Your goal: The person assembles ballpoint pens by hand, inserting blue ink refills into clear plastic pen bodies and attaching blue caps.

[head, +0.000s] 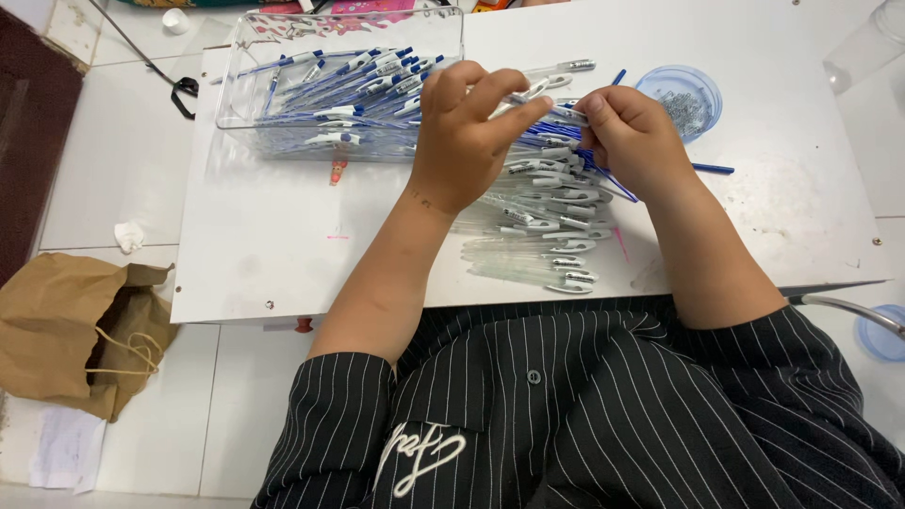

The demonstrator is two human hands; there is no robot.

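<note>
Item: clear pen barrel [556, 83] — held over the white board [283, 245], above the loose pile of pen parts [556, 203].

Axis: the barrel runs roughly left to right, slightly tilted, its far end with the clip pointing toward the round blue dish [681, 94] of small metal parts.

Left hand [467, 132]: fingers curled over the barrel's near end, pinching it from above.

Right hand [633, 132]: clenched around the other part of the same barrel, thumb and fingertips meeting it from the right. Both hands sit equally near; the barrel lies between them, touching both.

Nearby: clear plastic box [339, 85] of finished blue-and-white pens, just left of the left hand; brown paper bag [75, 330] on the floor, well apart.
</note>
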